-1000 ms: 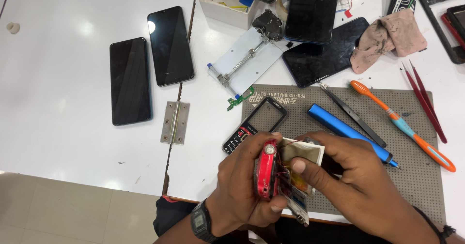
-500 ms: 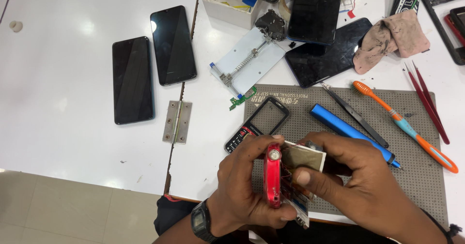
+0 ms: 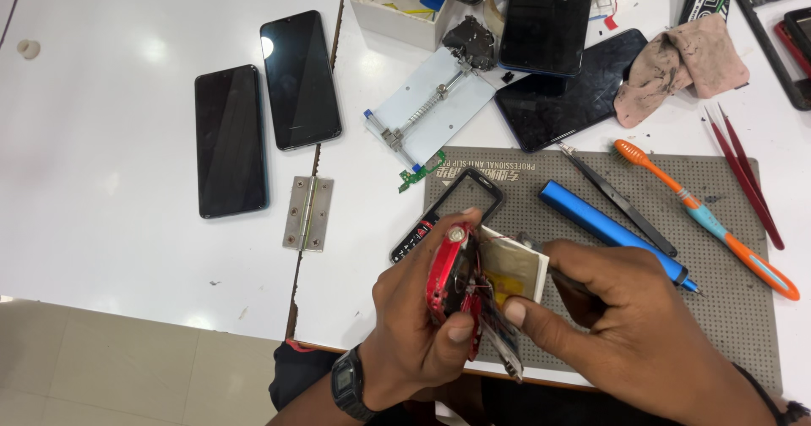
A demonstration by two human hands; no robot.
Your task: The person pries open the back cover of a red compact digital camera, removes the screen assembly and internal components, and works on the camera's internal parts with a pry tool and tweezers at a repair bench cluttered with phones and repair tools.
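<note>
My left hand grips a small red phone body on its edge, above the front edge of the table. My right hand presses against the phone's opened side, thumb on a loose dark panel that hangs from it. A pale battery-like pad with a yellow patch shows between the two hands. A thin metal tool shaft sticks out of my right hand's fingers. A black keypad phone front frame lies on the grey perforated mat just beyond my left hand.
A blue screwdriver, black tweezers, an orange-and-teal toothbrush and red tweezers lie on the mat. Two black smartphones and a metal hinge lie to the left. A board holder, more phones and a pink rag lie behind.
The red phone has been turned more edge-on in my left hand. My right hand has shifted along its opened side, and the pale pad now shows more.
</note>
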